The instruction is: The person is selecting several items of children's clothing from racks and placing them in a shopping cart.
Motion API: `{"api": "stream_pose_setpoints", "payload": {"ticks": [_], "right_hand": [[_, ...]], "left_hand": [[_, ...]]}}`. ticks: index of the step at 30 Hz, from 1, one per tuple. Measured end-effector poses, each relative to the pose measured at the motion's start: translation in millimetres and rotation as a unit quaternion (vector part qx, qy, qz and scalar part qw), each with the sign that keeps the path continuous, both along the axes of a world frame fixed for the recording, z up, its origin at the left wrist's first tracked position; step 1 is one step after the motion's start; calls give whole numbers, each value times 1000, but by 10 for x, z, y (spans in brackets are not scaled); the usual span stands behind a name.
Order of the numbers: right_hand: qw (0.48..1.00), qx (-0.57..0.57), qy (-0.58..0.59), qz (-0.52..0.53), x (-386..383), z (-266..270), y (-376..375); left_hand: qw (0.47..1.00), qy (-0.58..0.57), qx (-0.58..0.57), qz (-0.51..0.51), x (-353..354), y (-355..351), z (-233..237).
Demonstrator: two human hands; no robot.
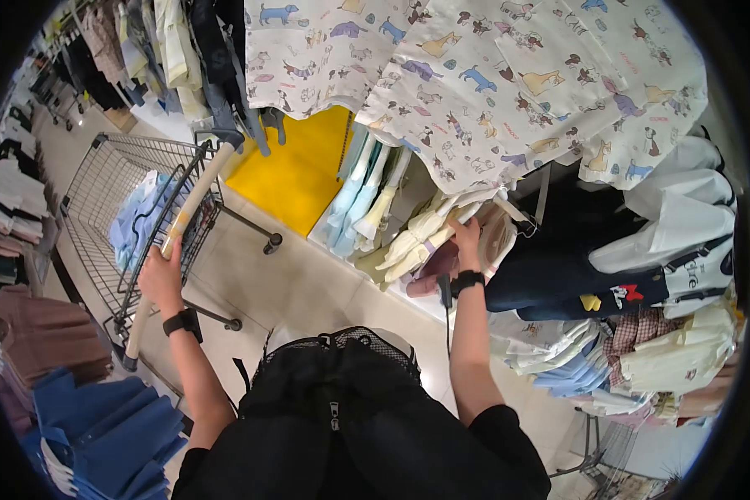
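My left hand (162, 279) is closed around the handle (183, 212) of a wire shopping cart (87, 196) at the left. Inside the cart lies a bundled light blue garment (138, 221). At the rack on the right, my right hand (467, 240) reaches in among hanging clothes, its fingers bent at the edge of a cream garment (429, 229); the clothes partly hide the fingertips. A mauve garment (437, 265) hangs just below that hand. Above it spreads a white shirt (483, 83) printed with dogs in several colours.
A yellow panel (296, 179) stands between the cart and the rack. Light blue garments (354, 200) hang beside it. Blue shirts (100, 433) and brown shirts (50, 337) hang at the lower left. Dark trousers (558, 279) hang at the right. A black mesh bag (337, 358) is against my front.
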State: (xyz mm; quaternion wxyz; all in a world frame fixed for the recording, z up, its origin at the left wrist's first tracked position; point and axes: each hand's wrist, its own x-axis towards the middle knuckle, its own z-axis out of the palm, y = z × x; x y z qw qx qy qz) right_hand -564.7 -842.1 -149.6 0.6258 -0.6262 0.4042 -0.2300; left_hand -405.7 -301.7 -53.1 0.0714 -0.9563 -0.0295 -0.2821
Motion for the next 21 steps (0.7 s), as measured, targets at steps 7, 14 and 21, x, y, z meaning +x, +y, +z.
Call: {"api": "stream_pose_setpoints", "payload": {"ticks": [7, 14, 21], "right_hand": [[973, -228, -4, -44, -383, 280, 283], [956, -249, 9, -158, -1359, 258, 1080], [876, -360, 271, -168, -2156, 838, 1790]], "left_hand": [[996, 69, -48, 4, 217, 93, 10], [995, 73, -62, -24, 328, 242, 37], [995, 57, -53, -63, 346, 403, 25]]}}
